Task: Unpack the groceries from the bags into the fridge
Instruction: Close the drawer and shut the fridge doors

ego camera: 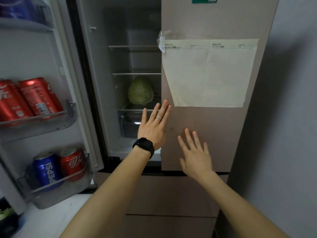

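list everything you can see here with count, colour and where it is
fridge: 1, beige-pink, left door open, right door shut
cabbage: 1, green, on the lowest shelf inside, above the drawer
drawer: 1, clear, under the cabbage
red cans: 2, middle rack of the open door
red can: 1, bottom door rack, right of the Pepsi
Pepsi can: 1, blue, bottom door rack
paper: 1 sheet, off-white, taped to the shut door
sticker: 1, green, top of the shut door
watch: 1, black, left wrist
ring: 1, silver, left hand
left hand: open, empty, at the shut door's edge
right hand: open, empty, before the shut door
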`<act>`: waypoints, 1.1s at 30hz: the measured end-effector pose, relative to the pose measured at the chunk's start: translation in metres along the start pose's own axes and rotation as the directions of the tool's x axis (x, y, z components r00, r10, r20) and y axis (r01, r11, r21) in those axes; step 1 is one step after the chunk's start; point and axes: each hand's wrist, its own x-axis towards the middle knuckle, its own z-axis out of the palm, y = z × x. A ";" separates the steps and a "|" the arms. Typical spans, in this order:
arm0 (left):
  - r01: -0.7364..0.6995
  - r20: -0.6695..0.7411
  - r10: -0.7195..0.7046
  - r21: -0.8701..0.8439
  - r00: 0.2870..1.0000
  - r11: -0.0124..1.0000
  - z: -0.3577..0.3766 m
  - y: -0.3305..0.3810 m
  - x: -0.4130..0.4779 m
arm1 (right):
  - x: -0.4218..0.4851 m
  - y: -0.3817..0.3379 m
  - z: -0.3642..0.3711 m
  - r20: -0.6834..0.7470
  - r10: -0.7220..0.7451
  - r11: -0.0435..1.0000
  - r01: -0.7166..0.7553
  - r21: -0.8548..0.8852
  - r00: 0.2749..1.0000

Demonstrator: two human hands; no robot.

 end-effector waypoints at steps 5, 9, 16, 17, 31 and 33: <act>0.134 0.165 -0.117 -0.098 0.979 0.986 -0.016 -0.023 -0.054 | -0.010 -0.007 -0.043 0.082 -0.050 0.993 0.041 0.110 0.995; 0.178 0.112 -0.164 -0.119 0.980 0.977 -0.033 -0.060 -0.132 | -0.041 -0.048 -0.066 -0.028 -0.110 0.954 0.113 0.278 0.994; 0.314 -0.049 -0.324 -0.151 0.945 0.937 -0.077 -0.162 -0.253 | -0.070 -0.185 -0.072 -0.272 -0.146 0.801 0.275 0.532 0.951; 0.321 -0.088 -0.339 -0.172 0.937 0.931 -0.084 -0.180 -0.266 | -0.071 -0.207 -0.070 -0.288 -0.149 0.775 0.293 0.560 0.946; 0.536 0.241 -0.656 -0.792 0.715 0.293 -0.069 -0.383 -0.277 | -0.031 -0.481 -0.016 -0.433 -0.208 0.724 0.436 0.535 0.877; 0.553 0.312 -0.632 -0.803 0.709 0.223 -0.060 -0.392 -0.263 | -0.024 -0.493 -0.004 -0.449 -0.226 0.782 0.436 0.446 0.865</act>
